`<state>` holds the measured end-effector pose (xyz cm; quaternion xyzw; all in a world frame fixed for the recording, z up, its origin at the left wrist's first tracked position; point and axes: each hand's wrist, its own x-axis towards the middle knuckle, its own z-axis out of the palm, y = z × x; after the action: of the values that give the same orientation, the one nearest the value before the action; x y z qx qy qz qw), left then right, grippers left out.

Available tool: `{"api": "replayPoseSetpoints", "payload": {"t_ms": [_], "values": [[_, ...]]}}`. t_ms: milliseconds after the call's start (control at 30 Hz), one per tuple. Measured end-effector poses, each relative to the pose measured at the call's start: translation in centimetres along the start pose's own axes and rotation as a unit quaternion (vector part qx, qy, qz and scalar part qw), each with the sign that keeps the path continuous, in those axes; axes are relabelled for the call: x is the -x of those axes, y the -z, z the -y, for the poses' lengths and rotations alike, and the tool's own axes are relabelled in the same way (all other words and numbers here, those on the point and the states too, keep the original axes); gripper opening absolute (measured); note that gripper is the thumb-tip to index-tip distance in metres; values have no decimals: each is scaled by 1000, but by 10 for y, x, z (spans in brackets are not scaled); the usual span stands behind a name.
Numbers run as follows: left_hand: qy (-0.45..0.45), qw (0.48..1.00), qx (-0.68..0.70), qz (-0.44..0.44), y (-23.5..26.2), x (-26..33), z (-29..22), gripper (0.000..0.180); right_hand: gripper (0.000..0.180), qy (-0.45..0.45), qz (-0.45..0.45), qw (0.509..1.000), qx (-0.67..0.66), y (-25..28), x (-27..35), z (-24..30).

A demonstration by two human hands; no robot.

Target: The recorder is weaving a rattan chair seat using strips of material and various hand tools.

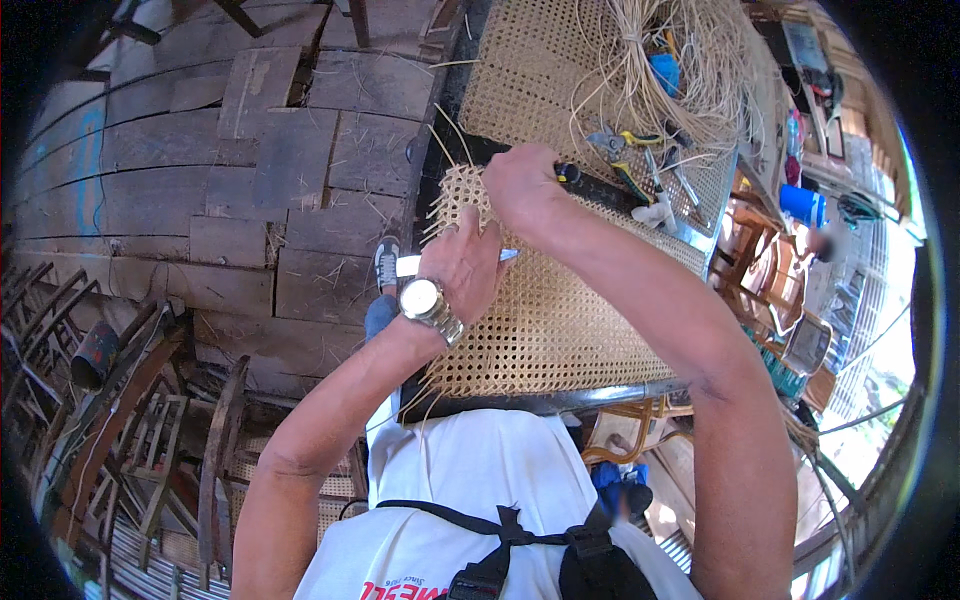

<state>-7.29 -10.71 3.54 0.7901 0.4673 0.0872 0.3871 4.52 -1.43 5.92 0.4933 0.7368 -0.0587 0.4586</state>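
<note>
My left hand (460, 265), with a wristwatch (421, 299) on its wrist, lies with fingers stretched out on a woven cane panel (560, 330). Under its palm runs a slim pale object, whose bluish tip (509, 255) shows past the fingers; its kind is unclear. Just beyond, my right hand (525, 187) is closed in a fist at the panel's far left corner. A black-and-yellow handle end (568, 173) sticks out of the fist; the tool's working end is hidden. Loose cane strands (437, 215) poke out along the panel's left edge, beside the dark frame (425, 180).
A second cane panel (520, 75) lies farther off, with a bundle of cane strands (640, 50) on it. Pliers (608, 145) and other hand tools lie at the right. Wooden chair frames (150, 440) stand at the left on a plank floor (240, 180). A shoe (387, 262) shows beside the frame.
</note>
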Motion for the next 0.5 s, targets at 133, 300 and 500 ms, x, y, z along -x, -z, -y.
{"api": "replayPoseSetpoints", "payload": {"t_ms": [133, 300, 500], "values": [[27, 1000, -2, -14, 7, 20, 15, 37, 15, -31, -82, 989, -119, 48, 54, -59], [21, 1000, -11, 14, -1, -13, -5, 43, 16, -43, -182, 903, -388, -50, 54, -119], [-6, 997, -71, 0, -24, -42, -3, 52, 20, 44, -112, 826, -550, -112, 14, -73]]}}
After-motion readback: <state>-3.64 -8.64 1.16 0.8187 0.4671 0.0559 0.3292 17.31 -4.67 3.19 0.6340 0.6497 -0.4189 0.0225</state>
